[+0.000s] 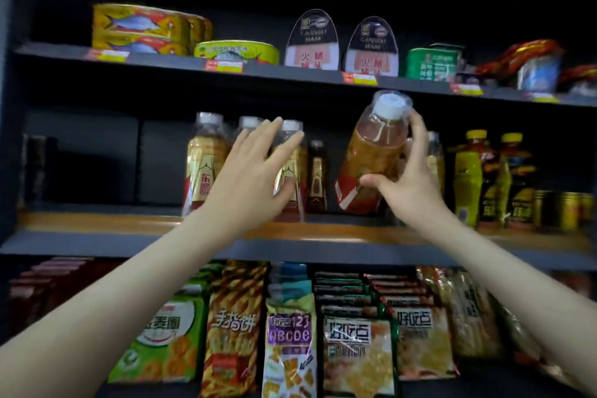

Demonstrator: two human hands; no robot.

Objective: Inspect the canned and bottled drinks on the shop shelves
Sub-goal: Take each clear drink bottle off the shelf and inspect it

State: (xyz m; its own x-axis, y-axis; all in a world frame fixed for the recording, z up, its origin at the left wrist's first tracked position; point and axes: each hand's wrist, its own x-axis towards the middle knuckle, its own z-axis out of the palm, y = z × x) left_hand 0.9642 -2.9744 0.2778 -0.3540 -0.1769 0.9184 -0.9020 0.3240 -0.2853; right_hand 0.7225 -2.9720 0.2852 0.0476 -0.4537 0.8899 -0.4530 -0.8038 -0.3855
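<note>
My right hand (408, 178) grips an amber drink bottle (371, 155) with a white cap, tilted left above the middle shelf (97, 223). My left hand (255, 171) is spread open in front of a row of similar amber bottles (203, 158), its fingers touching or nearly touching one of them. A small dark bottle (316, 178) stands between the two groups. Yellow and dark energy drink bottles (468, 178) and small gold cans (568, 210) stand at the right of the same shelf.
The top shelf holds fish tins (139, 29), canned ham (311, 42) and a green tin (433, 63). Below, snack bags (290, 333) fill the lowest shelf. The left part of the middle shelf has dark bare space.
</note>
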